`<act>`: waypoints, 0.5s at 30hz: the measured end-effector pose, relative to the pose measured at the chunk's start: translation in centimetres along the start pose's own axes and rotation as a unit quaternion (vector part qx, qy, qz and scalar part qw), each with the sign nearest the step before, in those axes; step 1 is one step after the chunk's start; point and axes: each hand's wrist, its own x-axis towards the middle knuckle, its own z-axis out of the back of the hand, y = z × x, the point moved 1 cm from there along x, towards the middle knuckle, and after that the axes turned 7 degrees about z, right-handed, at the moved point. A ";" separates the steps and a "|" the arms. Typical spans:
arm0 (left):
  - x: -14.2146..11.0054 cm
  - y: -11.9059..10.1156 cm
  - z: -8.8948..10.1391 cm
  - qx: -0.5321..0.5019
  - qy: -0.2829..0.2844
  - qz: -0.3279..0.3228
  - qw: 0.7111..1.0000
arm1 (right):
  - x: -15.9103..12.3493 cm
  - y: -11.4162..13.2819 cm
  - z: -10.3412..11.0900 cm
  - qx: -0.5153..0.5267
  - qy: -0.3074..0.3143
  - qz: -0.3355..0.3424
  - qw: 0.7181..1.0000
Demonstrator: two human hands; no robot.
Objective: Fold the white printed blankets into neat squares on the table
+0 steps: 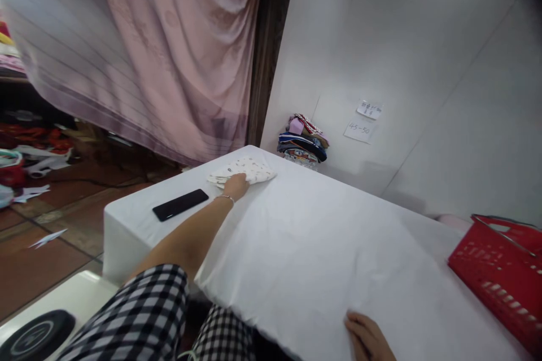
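Observation:
Toward the far left corner of the white-covered table [296, 237], my left hand [237, 185] is stretched out. Its fingers are curled over the near edge of a folded white cloth [249, 167] with a small scattered print; the fingertips are partly hidden. The cloth lies flat in layers on the table. Just left of my forearm is a black smartphone [180, 205], lying face up. My right hand [367, 334] rests on the near edge of the table cover, fingers extended and holding nothing; the lower part of that hand is cut off by the frame.
A stack of folded clothes [302, 141] stands beyond the table against the white wall. Paper notes [359, 128] are stuck there. At the right edge stands a red plastic basket [499, 276]. A pink curtain [182, 39] hangs behind; scraps [48, 238] lie on the tiled floor.

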 end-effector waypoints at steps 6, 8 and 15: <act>-9.3 -7.8 -1.1 -0.025 0.060 -0.161 0.985 | -0.2 2.0 0.2 -0.101 -0.018 0.053 0.993; -15.0 -9.5 -2.7 -0.034 0.100 -0.230 0.967 | -0.2 2.6 0.3 -0.123 -0.018 0.055 0.991; -27.7 -9.9 -4.8 -0.091 0.163 -0.406 0.895 | 0.1 2.9 0.5 -0.116 -0.004 0.057 0.992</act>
